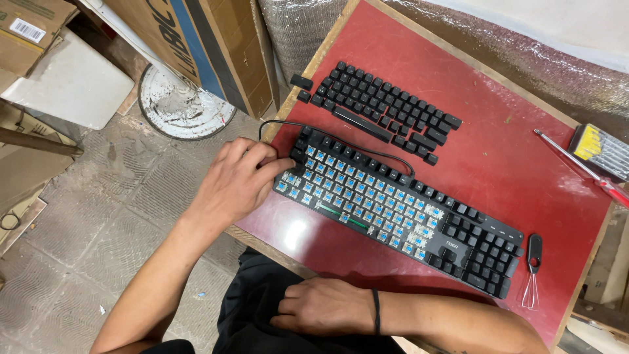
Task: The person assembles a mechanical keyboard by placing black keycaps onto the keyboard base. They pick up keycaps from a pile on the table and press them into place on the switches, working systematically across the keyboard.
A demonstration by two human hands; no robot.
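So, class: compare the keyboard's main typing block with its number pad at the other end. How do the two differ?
The main typing block has its caps off, baring blue switches; the number pad has its black caps on. The left hand touches the typing block's end; no hand is near the number pad. The removed keycaps lie in rows behind the typing block; a keycap puller lies beside the number pad. Both sit in one black keyboard frame on the red table.

Left hand [237, 185] on stripped keyboard [400, 210]
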